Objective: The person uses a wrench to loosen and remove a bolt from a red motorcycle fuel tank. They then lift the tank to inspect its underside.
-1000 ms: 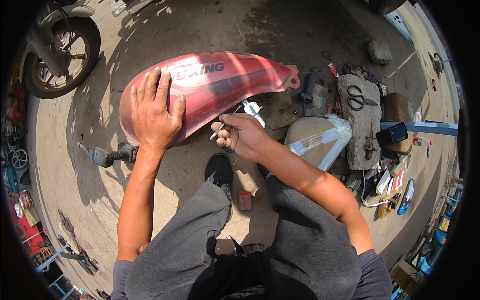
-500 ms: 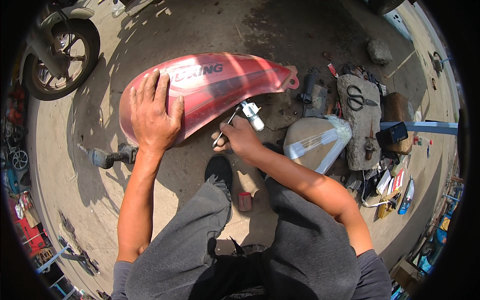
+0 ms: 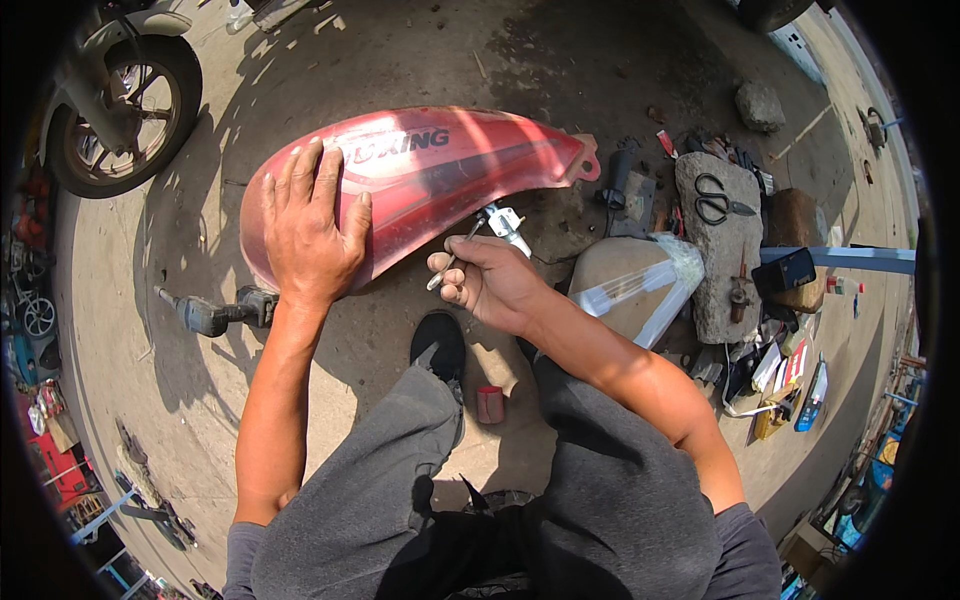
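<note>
A red motorcycle fuel tank (image 3: 468, 167) lies on its side on the concrete in front of me. My left hand (image 3: 312, 240) rests flat on its broad left end, fingers stretched out. From the tank's near lower edge sticks out a silver and white fuel tap (image 3: 508, 226). Just beside it, my right hand (image 3: 492, 282) grips a slim silver wrench (image 3: 437, 280) between thumb and fingers. One wrench end shows at the fingertips; its other end reaches up by the tap's base, partly hidden by the hand.
A cordless power tool (image 3: 210, 316) lies left of the tank. On the right, a stone slab (image 3: 712, 290) carries scissors (image 3: 716, 200); a taped seat-like piece (image 3: 625, 285) sits beside it. A phone (image 3: 785, 270) is farther right. A red cylinder (image 3: 490, 404) stands between my feet. A motorcycle wheel (image 3: 125, 120) is far left.
My right hand has turned, its fingers rolling more palm-up and the wrench swinging with it near the tap. My left hand stays on the tank.
</note>
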Action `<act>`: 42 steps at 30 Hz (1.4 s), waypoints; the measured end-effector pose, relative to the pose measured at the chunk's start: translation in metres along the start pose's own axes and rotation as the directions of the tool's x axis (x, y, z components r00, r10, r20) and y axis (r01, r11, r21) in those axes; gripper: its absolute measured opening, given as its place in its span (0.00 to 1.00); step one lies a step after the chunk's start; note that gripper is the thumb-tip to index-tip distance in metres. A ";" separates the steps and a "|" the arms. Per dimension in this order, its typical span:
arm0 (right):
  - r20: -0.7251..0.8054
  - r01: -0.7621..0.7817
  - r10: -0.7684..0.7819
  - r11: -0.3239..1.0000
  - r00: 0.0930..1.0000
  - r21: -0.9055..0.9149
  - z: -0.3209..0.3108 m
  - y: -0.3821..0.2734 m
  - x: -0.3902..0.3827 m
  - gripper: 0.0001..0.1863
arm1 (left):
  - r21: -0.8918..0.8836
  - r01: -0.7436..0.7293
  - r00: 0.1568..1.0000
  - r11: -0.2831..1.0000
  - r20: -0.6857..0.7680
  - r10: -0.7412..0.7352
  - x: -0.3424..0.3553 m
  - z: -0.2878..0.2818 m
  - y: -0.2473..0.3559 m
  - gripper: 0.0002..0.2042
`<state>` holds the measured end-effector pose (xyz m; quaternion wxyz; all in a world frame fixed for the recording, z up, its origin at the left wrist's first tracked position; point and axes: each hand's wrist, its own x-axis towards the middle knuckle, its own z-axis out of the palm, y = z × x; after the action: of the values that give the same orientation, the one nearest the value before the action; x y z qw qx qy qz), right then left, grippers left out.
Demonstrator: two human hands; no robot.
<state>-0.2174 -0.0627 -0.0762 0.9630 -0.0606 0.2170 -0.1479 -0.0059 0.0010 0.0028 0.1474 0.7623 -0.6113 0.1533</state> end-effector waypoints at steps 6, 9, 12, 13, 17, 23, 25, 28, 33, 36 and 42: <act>-0.224 0.050 -0.190 0.857 0.956 -0.513 -0.004 0.017 0.010 0.10 | 0.012 0.003 1.000 1.000 0.001 -0.003 0.000 -0.001 0.000 0.26; -0.227 0.069 -0.239 0.816 0.944 -0.574 -0.010 0.021 0.017 0.10 | 0.015 0.000 1.000 1.000 0.003 -0.001 0.000 -0.001 0.001 0.26; -0.216 0.071 -0.244 0.802 0.945 -0.592 -0.010 0.021 0.019 0.10 | 0.019 -0.004 1.000 1.000 0.003 0.004 0.001 -0.001 0.002 0.26; -0.217 0.063 -0.225 0.817 0.950 -0.573 -0.009 0.019 0.017 0.10 | 0.016 -0.005 1.000 1.000 0.003 0.005 0.001 0.000 0.002 0.26; -0.065 0.040 -0.052 0.983 0.997 -0.176 0.004 0.000 0.004 0.10 | 0.002 -0.001 1.000 1.000 -0.002 0.001 0.000 0.000 0.000 0.26; 0.001 -0.046 0.046 0.997 0.999 0.065 0.002 -0.006 -0.002 0.10 | -0.009 -0.005 1.000 1.000 0.000 0.005 0.000 -0.001 -0.001 0.26; -0.113 0.011 -0.035 0.979 0.993 -0.206 0.006 0.004 -0.002 0.10 | 0.002 -0.004 1.000 1.000 -0.004 0.004 0.000 -0.001 -0.001 0.26; -0.221 0.023 -0.132 0.899 0.966 -0.438 0.003 0.012 0.005 0.10 | 0.020 -0.005 1.000 1.000 -0.004 0.005 0.000 -0.001 0.001 0.26; -0.231 0.053 -0.224 0.816 0.947 -0.576 -0.003 0.019 0.014 0.11 | 0.018 -0.001 1.000 1.000 0.002 0.001 0.000 -0.001 0.002 0.26; -0.166 0.060 -0.151 0.887 0.974 -0.458 0.002 0.015 0.011 0.11 | 0.019 0.001 1.000 1.000 0.003 -0.001 0.000 -0.002 0.001 0.26; 0.160 -0.146 0.099 0.938 0.982 0.314 -0.005 -0.014 0.006 0.09 | 0.019 -0.004 1.000 1.000 -0.002 0.004 0.000 -0.004 0.001 0.25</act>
<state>-0.2185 -0.0783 -0.0807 0.9801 0.1021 0.1240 -0.1165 -0.0074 0.0021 0.0068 0.1404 0.7622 -0.6114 0.1599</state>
